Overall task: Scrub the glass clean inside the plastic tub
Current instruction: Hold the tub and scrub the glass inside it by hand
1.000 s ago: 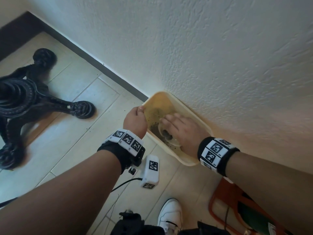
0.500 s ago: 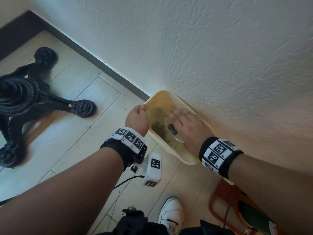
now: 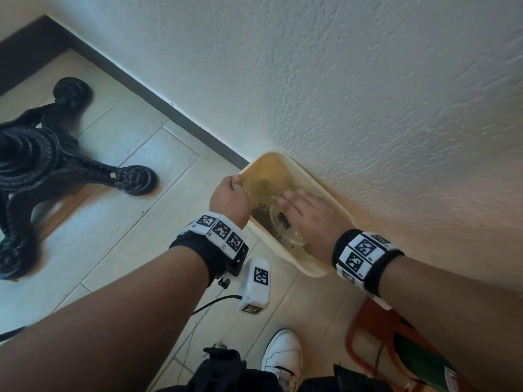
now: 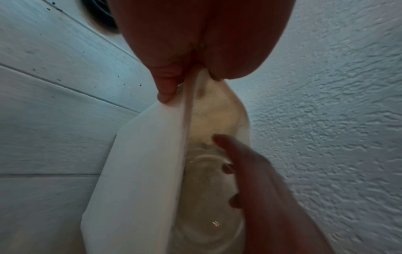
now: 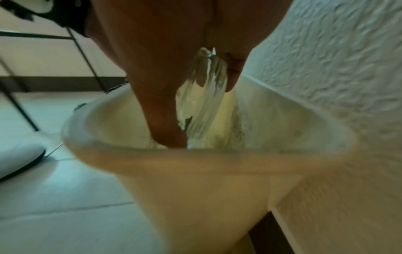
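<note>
Sliding forward along the glass (image 3: 285, 224) since half a second ago, the right hand (image 3: 308, 215) now lies with its fingers stretched toward the far end of the tub, the tub itself barely shifted. Those fingers (image 4: 237, 154) lie long and fairly straight over the top of the glass, while the right-wrist view shows the thumb (image 5: 165, 120) down one side and fingertips curling over the other, so the hand is wrapped around it, rubbing as it goes. Left hand (image 3: 229, 198) pinches the near rim of the plastic tub (image 3: 314, 268), fingers outside the wall and thumb inside, which looks like an anchor so the tub does not skate across the floor during scrubbing. Glass lies on its side in the tub, low in murky yellowish water, with dark grit (image 3: 260, 215) gathered beside it near the left wall. Judging by that grit, the scrub is underway, not finished. Tub sits on the tiled floor (image 3: 119, 222), tight against the textured wall (image 3: 368, 94), which braces its far side. Further out, a black ornate stand base (image 3: 42, 171), a white shoe (image 3: 283, 355), and an orange frame (image 3: 368, 335) at lower right.
</note>
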Demonstrator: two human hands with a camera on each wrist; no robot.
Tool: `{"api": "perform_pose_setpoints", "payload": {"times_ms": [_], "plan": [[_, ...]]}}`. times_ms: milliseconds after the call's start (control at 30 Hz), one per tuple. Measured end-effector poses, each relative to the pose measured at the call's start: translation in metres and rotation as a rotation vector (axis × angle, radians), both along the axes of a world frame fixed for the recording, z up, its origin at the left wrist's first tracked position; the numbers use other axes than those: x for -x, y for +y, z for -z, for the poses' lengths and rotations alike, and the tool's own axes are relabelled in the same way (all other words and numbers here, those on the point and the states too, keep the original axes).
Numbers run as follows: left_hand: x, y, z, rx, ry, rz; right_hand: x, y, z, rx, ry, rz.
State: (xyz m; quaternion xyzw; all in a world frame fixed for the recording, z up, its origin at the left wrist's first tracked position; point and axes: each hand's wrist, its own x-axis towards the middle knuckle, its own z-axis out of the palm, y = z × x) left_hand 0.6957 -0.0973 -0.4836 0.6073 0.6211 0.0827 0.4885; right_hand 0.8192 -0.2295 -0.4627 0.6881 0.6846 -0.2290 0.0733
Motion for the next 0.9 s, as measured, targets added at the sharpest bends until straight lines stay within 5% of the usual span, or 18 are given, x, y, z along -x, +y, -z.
{"api": "perform_pose_setpoints", "payload": {"times_ms": [300, 900], "plan": [[-0.001, -0.003, 0.002, -0.006, -0.007, -0.025, 0.006, 0.001, 0.001, -0.015, 0.042, -0.111], [-0.006, -0.011, 0.001, -0.033, 0.021, -0.028, 0.007, -0.005, -0.001, -0.046, 0.046, -0.058]]}}
